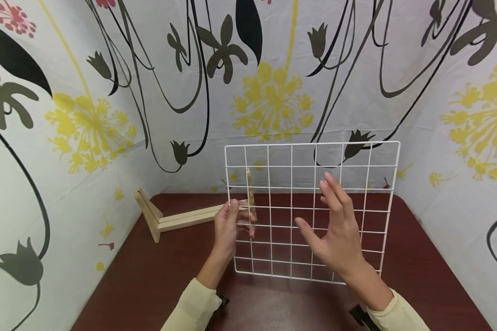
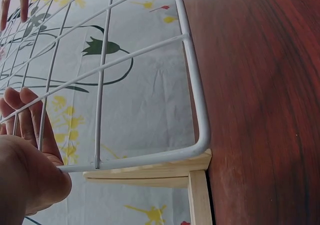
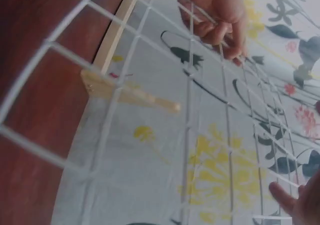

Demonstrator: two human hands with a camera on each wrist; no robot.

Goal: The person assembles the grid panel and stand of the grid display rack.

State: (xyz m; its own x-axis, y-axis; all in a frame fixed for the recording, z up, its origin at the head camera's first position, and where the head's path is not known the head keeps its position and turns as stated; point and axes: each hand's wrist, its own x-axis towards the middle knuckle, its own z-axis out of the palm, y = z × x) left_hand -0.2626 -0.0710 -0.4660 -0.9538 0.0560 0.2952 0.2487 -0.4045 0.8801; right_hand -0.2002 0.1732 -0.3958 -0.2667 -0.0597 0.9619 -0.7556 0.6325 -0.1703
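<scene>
Centre frame, the white wire grid (image 1: 312,209) stands upright on the brown surface (image 1: 157,280), left hand (image 1: 228,225) pinching a wooden clothespin (image 1: 251,195) against its wire, right hand (image 1: 337,230) hovering spread, holding nothing, apparently to steady the panel.

— What carries it all?
— A dark red-brown bench (image 1: 157,276), set in a corner of flower-printed cloth walls.
— And what lies on it?
— A wooden frame (image 1: 171,219), at the back left near the wall. A white wire grid (image 1: 310,209) stands upright with its bottom edge on the bench, right of the frame.
</scene>
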